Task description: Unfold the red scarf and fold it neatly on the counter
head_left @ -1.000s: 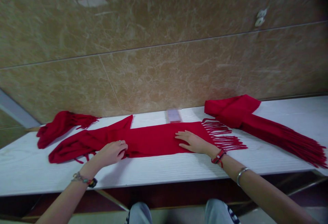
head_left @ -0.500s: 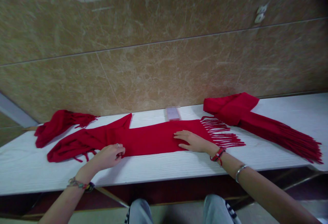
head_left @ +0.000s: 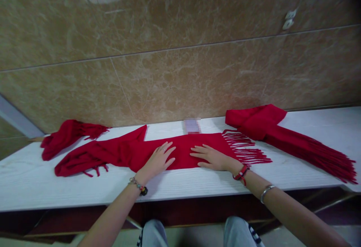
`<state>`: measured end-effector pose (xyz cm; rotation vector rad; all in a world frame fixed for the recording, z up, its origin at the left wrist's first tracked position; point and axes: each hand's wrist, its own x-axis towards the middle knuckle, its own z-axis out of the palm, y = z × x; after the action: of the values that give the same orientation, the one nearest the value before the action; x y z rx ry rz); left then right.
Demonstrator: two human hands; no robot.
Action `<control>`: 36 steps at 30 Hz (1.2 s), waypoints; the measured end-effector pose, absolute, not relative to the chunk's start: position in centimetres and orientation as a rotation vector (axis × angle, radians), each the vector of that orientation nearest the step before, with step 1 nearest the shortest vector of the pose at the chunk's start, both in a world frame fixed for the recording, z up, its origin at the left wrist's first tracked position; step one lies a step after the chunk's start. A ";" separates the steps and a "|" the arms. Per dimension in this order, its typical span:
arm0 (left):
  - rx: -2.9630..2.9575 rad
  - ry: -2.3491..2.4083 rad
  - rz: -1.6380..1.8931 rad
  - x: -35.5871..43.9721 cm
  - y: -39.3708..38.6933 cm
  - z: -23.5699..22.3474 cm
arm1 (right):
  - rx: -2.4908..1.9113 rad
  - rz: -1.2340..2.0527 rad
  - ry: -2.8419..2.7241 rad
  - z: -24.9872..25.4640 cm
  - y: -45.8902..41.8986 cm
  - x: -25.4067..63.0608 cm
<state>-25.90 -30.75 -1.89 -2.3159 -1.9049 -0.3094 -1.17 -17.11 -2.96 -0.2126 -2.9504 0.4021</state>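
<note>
A red fringed scarf lies lengthwise on the white bench top. Its middle is spread flat, its left part is bunched and folded, and its fringe lies splayed out at the right. My left hand rests on the flat part with fingers spread, a ring on one of them. To its right, my right hand also lies open on the cloth, near the fringed end. Neither hand grips the fabric.
At the right, a second red scarf lies folded across itself. A bunched red scarf sits at the far left. A small pale blurred rectangle lies by the tiled wall. The white bench top ends just before my knees.
My left hand has gone from curled at the bunched part to open, further right on the flat cloth. My right hand has stayed almost in place.
</note>
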 end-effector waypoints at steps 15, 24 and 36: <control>-2.386 -2.067 -0.109 -26.9 -30.8 -3.1 | -0.346 0.396 -2.837 -2.3 -17.9 -2.2; -2.140 -2.234 -0.052 -27.8 -30.9 -3.6 | -0.420 0.269 -2.902 -3.5 -21.6 -4.9; -2.162 -2.258 -0.082 -27.6 -30.8 -3.4 | -0.582 -0.358 -2.814 -6.6 -14.8 5.7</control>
<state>-27.62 -30.76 -3.41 -2.1621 -2.2582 -0.0820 5.70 -14.78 -6.63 -0.5824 -2.8135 -0.3577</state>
